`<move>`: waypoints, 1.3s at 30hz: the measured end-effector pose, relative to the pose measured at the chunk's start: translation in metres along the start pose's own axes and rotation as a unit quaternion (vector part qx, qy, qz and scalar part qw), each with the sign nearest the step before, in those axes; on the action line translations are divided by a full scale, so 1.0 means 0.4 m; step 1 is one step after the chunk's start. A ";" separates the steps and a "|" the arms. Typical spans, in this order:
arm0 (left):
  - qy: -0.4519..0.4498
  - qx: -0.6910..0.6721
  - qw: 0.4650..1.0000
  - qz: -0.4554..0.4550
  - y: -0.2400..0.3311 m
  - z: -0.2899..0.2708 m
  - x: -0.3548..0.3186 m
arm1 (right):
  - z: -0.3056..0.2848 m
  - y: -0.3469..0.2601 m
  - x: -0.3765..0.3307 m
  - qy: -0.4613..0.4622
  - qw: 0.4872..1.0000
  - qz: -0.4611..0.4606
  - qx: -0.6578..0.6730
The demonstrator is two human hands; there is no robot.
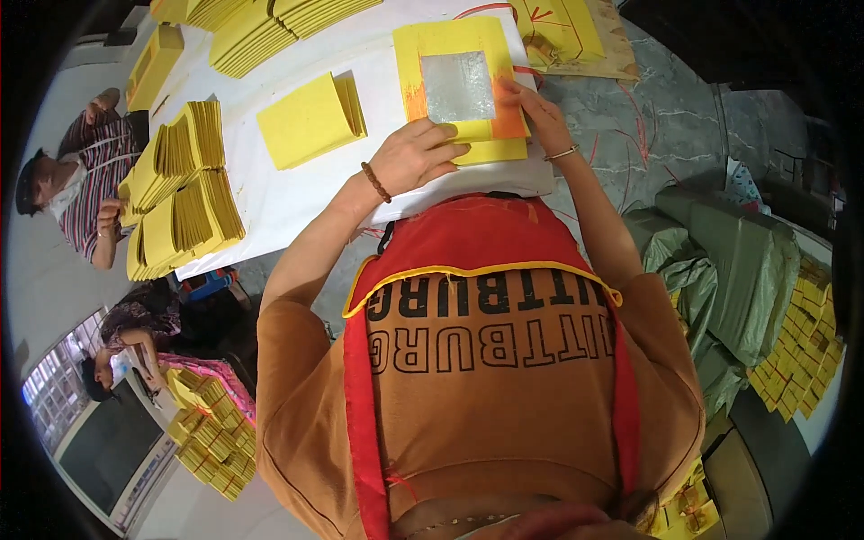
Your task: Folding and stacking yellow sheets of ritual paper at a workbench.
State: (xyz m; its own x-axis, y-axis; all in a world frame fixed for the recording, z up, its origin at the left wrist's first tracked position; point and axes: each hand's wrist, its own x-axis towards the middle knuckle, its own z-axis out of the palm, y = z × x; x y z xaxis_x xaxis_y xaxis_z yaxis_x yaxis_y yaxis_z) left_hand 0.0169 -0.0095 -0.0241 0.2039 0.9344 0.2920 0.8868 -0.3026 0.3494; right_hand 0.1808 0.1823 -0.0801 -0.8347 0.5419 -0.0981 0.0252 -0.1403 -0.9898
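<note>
Both hands on yellow paper stack (468, 99), left hand (416, 155) fingers curled flat, right hand (540, 112) fingers pinching its edge

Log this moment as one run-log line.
left hand: pressing yellow sheet stack | right hand: on stack's orange edge | silver foil square: topmost | table: white

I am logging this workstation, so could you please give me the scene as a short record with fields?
Left hand: left hand rests flat on the yellow paper stack at its near left corner.
Right hand: right hand touches the stack's right edge, by an orange strip.
Top sheet: yellow sheet with a silver foil square in its middle.
Surface: white table.
Nearby: a loose yellow stack and fanned bundles to the left.
Others: two people sit at far left.
</note>
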 end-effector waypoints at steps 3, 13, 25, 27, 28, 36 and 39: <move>0.002 -0.041 0.999 -0.009 -0.003 -0.006 0.006 | -0.011 0.019 0.006 0.005 1.000 -0.006 0.002; -0.006 -0.159 0.982 -0.103 -0.010 -0.021 0.022 | -0.012 0.011 0.008 -0.017 1.000 -0.009 0.010; -0.011 -0.250 0.938 -0.238 -0.024 -0.021 0.025 | -0.018 0.003 0.005 -0.037 0.999 -0.022 -0.014; -0.020 -0.257 0.935 -0.245 -0.030 -0.025 0.028 | -0.021 0.005 0.006 -0.035 0.999 -0.009 -0.023; -0.029 -0.264 0.931 -0.251 -0.031 -0.025 0.030 | -0.026 0.013 0.009 -0.037 0.999 -0.013 -0.030; 0.073 -0.253 0.934 -0.239 -0.033 0.003 0.015 | -0.025 0.023 0.002 -0.073 0.972 -0.139 -0.177; 0.063 -0.186 0.961 -0.194 -0.015 -0.017 0.010 | -0.027 0.059 0.010 -0.064 0.989 -0.099 -0.092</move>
State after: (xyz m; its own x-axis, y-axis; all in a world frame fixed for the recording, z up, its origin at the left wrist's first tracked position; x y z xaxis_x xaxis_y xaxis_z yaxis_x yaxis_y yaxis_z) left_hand 0.0096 -0.0051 -0.0191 -0.1842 0.9675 0.1732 0.6713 -0.0049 0.7412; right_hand 0.1839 0.1902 -0.1050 -0.8957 0.4329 0.1011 -0.0551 0.1174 -0.9915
